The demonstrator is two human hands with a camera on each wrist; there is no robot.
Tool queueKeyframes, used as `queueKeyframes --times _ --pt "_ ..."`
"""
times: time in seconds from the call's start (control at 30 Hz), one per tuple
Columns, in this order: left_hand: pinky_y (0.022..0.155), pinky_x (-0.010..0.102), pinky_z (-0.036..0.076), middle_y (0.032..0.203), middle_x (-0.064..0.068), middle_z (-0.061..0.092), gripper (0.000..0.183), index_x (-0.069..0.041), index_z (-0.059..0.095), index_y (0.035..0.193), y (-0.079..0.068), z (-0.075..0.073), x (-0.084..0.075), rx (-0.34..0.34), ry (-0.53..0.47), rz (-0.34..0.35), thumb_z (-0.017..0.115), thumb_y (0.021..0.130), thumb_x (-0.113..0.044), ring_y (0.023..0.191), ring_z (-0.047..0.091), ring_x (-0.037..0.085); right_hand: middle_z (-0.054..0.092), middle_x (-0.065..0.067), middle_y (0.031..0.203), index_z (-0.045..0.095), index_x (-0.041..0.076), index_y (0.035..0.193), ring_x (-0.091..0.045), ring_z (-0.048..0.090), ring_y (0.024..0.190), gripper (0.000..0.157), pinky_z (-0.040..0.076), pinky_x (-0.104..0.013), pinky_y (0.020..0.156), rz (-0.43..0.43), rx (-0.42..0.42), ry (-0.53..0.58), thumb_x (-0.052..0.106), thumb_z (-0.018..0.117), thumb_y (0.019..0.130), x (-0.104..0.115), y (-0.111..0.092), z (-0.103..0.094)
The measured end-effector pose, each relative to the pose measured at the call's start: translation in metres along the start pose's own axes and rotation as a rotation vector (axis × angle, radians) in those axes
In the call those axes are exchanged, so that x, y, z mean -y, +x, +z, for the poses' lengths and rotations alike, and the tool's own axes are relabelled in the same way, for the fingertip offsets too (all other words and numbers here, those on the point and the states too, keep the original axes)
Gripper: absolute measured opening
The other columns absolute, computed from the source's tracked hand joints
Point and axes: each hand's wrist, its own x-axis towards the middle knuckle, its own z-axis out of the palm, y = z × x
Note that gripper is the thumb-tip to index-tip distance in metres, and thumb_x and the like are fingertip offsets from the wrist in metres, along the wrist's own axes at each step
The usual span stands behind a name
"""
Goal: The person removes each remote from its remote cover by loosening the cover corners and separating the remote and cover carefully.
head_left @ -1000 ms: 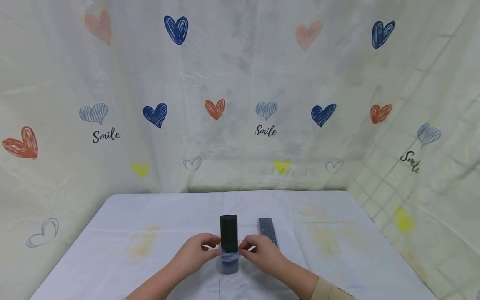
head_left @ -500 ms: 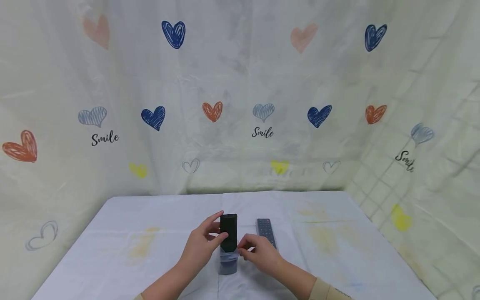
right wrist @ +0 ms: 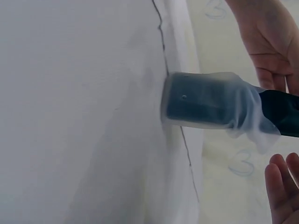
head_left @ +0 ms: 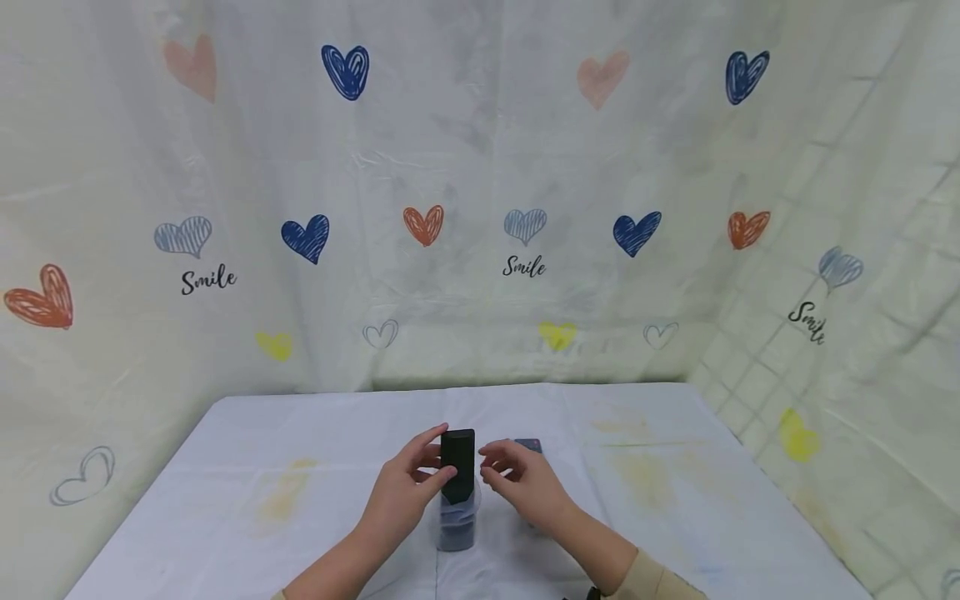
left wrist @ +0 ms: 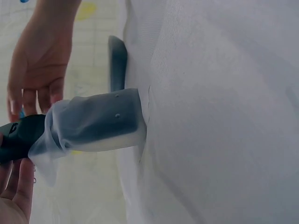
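Note:
A black remote control [head_left: 458, 462] stands on end on the table, its lower part inside a translucent soft sleeve [head_left: 456, 535]. The sleeve's upper rim is bunched in folds around the remote's middle, as the left wrist view shows. My left hand [head_left: 401, 492] pinches the bare upper part of the remote between thumb and fingers. To the right of it, my right hand [head_left: 531, 485] hovers with loosely bent fingers and holds nothing. In the right wrist view, the fingertips [right wrist: 274, 179] of that hand are apart from the sleeve.
A second remote control [head_left: 529, 444] with buttons lies on the table behind my right hand, mostly hidden by it. White cloth covers the table [head_left: 285, 517], with yellowish stains at left and right. A curtain [head_left: 465, 150] printed with hearts hangs behind.
My left hand has moved up from the sleeve's rim to grip the remote's upper part. My right hand has let go of the sleeve's rim and risen slightly. The remote stays upright.

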Motion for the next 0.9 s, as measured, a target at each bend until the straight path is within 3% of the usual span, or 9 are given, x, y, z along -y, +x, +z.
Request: queueKeyframes --times 0.2,0.4,0.53,0.73,0.9 --pt "0.078 0.026 0.055 0.108 0.001 0.070 0.056 -0.035 0.053 0.141 -0.001 0.000 0.000 -0.005 0.006 0.004 0.075 0.090 -0.030 0.086 0.067 0.018 0.070 -0.009 0.113 0.065 0.014 0.128 -0.022 0.068 0.101 0.039 0.056 -0.027 0.083 -0.035 -0.062 0.169 0.014 0.073 0.091 0.009 0.012 0.001" --pt "0.079 0.025 0.055 0.110 -0.001 0.070 0.055 -0.035 0.053 0.141 -0.001 0.000 0.000 -0.015 0.010 0.028 0.075 0.090 -0.029 0.090 0.067 0.016 0.068 -0.017 0.117 0.061 0.008 0.134 -0.024 0.069 0.098 0.043 0.057 -0.029 0.083 0.010 -0.047 0.268 0.005 0.070 0.092 0.014 0.019 0.006" --pt "0.080 0.025 0.055 0.110 0.000 0.070 0.056 -0.032 0.052 0.142 -0.001 -0.001 0.000 -0.013 0.014 0.036 0.074 0.091 -0.029 0.089 0.067 0.015 0.067 -0.019 0.117 0.062 0.004 0.132 -0.023 0.069 0.093 0.040 0.058 -0.029 0.081 0.033 -0.019 0.279 0.005 0.069 0.092 0.029 0.017 0.005" --pt "0.081 0.025 0.055 0.112 -0.001 0.070 0.056 -0.034 0.052 0.141 -0.002 0.000 0.000 -0.033 0.029 0.039 0.074 0.090 -0.028 0.093 0.067 0.013 0.069 -0.015 0.114 0.064 0.011 0.130 -0.021 0.070 0.093 0.039 0.058 -0.030 0.081 -0.001 -0.040 0.286 0.011 0.072 0.091 0.014 0.021 0.010" --pt "0.080 0.025 0.056 0.118 -0.004 0.067 0.058 -0.030 0.054 0.142 -0.003 0.002 -0.002 -0.076 0.036 0.081 0.076 0.089 -0.022 0.100 0.065 0.012 0.070 -0.012 0.111 0.065 0.007 0.126 -0.021 0.069 0.095 0.038 0.058 -0.029 0.080 -0.017 -0.077 0.268 0.010 0.074 0.090 0.015 0.019 0.012"
